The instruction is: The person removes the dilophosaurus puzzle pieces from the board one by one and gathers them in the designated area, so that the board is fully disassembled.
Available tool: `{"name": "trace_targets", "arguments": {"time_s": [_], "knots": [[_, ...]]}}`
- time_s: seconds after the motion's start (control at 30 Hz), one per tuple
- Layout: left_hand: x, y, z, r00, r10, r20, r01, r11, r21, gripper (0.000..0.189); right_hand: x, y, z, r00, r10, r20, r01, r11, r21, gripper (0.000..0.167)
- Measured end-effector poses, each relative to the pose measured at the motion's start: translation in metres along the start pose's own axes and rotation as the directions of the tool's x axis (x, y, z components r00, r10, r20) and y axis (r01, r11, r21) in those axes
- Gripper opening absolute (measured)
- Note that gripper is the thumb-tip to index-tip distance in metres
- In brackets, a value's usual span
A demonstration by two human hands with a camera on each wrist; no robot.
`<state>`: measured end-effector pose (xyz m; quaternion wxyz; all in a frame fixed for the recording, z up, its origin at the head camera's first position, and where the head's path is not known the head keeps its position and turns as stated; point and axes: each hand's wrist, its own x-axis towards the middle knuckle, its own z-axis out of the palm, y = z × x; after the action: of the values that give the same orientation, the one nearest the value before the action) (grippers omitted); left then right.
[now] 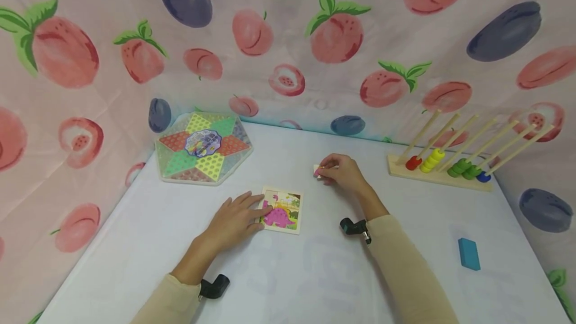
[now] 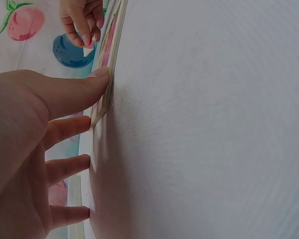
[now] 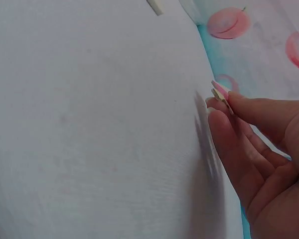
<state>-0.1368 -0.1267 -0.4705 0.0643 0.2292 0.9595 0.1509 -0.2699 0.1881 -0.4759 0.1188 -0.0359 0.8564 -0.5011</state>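
A square wooden jigsaw puzzle (image 1: 280,217) with a pink dinosaur picture lies in its pale frame at the middle of the table. My left hand (image 1: 235,220) rests at its left side, fingers spread, with fingertips over the frame and picture. In the left wrist view the thumb (image 2: 82,92) lies along the puzzle's edge. Right of the puzzle and farther back, my right hand (image 1: 345,173) pinches a small pink and cream puzzle piece (image 1: 317,170) between thumb and fingers. The right wrist view shows the puzzle piece (image 3: 221,92) at the fingertips, partly hidden by them.
A hexagonal Chinese checkers board (image 1: 177,166) lies at the back left. At the back right stands a wooden rod stand (image 1: 438,178) with coloured beads on slanted rods. A blue block (image 1: 469,254) lies at the right. Fruit-print cloth (image 1: 324,89) hangs behind the table.
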Motion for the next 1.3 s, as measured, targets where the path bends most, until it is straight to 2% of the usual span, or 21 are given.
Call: {"name": "trace_targets", "arguments": {"time_s": [0.1,0.4,0.8,1.3], "knots": [[0.000,0.000,0.002,1.000,0.001,-0.006,-0.001,1.000,0.003,0.045,0.000,0.000,0.004,1.000,0.027,-0.003,-0.027,0.999,-0.016,0.023],[-0.001,0.001,0.002,1.000,0.005,-0.025,-0.005,1.000,0.005,0.044,-0.002,0.000,0.006,1.000,0.009,-0.010,-0.010,0.994,-0.110,0.024],[0.000,0.001,0.002,1.000,-0.005,-0.011,0.005,1.000,0.005,0.046,-0.002,-0.005,0.008,0.994,0.097,-0.050,-0.104,0.982,-0.159,0.026],[-0.001,-0.001,0.004,1.000,0.007,-0.026,-0.007,1.000,0.004,0.041,-0.003,-0.009,0.013,0.993,0.071,-0.093,-0.094,0.959,-0.268,0.022]]}}
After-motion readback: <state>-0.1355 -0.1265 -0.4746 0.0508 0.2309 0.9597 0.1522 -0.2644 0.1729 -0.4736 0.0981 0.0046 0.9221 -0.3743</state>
